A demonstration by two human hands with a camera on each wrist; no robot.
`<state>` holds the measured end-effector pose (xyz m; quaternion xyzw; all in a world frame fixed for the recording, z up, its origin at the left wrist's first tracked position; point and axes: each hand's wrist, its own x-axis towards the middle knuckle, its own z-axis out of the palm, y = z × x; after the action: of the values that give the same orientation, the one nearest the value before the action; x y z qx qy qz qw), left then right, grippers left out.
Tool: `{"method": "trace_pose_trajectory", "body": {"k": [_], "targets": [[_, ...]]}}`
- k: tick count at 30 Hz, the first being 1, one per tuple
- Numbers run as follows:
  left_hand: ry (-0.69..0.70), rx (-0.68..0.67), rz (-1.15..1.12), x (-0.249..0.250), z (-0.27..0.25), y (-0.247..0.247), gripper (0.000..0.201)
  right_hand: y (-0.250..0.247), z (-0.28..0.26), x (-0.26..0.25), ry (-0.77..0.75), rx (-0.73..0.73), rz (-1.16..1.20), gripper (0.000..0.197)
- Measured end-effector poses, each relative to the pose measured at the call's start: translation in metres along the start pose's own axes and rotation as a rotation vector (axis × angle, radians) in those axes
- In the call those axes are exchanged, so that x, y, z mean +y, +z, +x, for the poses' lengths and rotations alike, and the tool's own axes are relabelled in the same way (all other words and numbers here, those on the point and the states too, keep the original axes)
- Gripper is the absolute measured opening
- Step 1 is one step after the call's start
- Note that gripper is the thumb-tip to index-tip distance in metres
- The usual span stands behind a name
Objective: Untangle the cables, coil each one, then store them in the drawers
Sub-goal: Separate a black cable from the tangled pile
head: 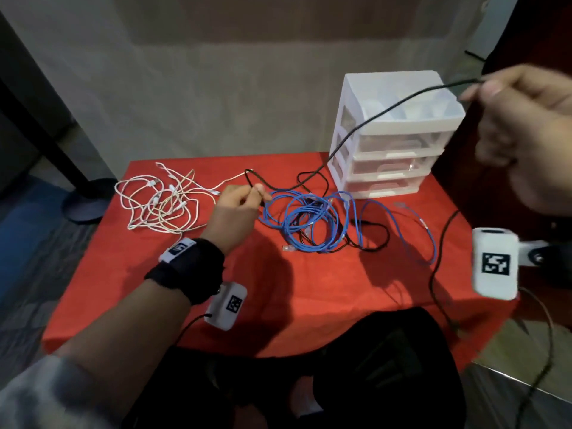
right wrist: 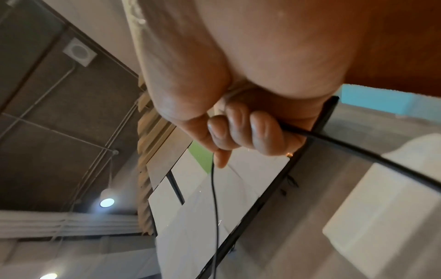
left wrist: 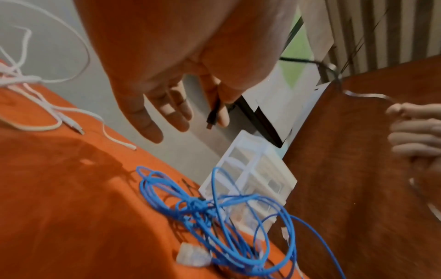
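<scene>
A black cable (head: 368, 119) stretches from the table up to my right hand (head: 495, 88), raised high at the right, whose thumb and fingers pinch it (right wrist: 274, 130). My left hand (head: 247, 196) is low over the red table and pinches the black cable's plug end (left wrist: 213, 113) between thumb and forefinger, other fingers spread. A tangle of blue cable (head: 312, 224) mixed with more black cable lies just right of that hand. A pile of white cables (head: 161, 199) lies at the table's left. The white three-drawer unit (head: 390, 140) stands at the back right, drawers closed.
The red cloth (head: 309, 298) covers a small table with its edges close on all sides. A black cord (head: 439, 267) hangs over the right edge. A dark bag or lap (head: 387, 366) is at the near edge. A stand base (head: 86, 199) is on the floor left.
</scene>
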<state>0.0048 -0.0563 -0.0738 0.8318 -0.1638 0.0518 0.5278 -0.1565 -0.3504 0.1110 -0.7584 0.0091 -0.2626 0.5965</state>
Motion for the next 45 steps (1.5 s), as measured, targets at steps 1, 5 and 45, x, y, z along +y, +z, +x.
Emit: {"method": "trace_pose_trajectory", "body": {"k": [1, 5, 45], "targets": [[-0.045, 0.010, -0.059, 0.006, -0.002, -0.006, 0.027, 0.005, 0.002, 0.007, 0.031, -0.001, -0.002, 0.017], [-0.092, -0.087, -0.431, 0.025, -0.028, -0.025, 0.025, 0.042, -0.002, 0.007, 0.099, -0.119, 0.204, 0.020], [0.248, 0.095, 0.522, -0.060, -0.012, -0.103, 0.035, 0.051, -0.044, 0.207, 0.257, -0.584, -1.120, 0.025]]}}
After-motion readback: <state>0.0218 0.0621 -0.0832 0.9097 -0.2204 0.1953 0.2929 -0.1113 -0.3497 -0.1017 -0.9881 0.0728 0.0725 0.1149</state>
